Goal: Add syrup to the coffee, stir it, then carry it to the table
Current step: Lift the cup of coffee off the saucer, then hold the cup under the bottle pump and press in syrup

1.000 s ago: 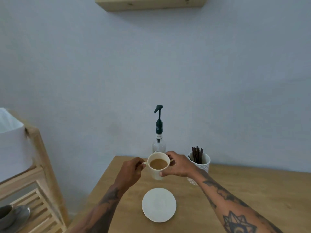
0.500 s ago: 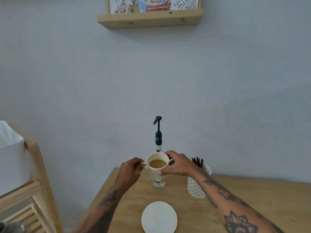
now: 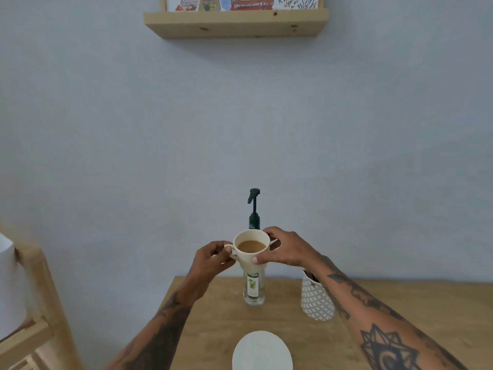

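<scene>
A cream coffee cup filled with light brown coffee is held up in the air above the wooden table. My left hand pinches its handle on the left side. My right hand wraps the cup's right wall. Directly behind and below the cup stands the clear syrup bottle with a dark green pump; its middle is hidden by the cup.
A white saucer lies near the table's front edge. A patterned white holder with dark stir sticks stands right of the bottle, partly behind my right forearm. A wooden rack is at the left, a wall shelf above.
Both hands have lifted the cup higher off the table. The view has tilted upward, showing more of the wall shelf and less of the saucer.
</scene>
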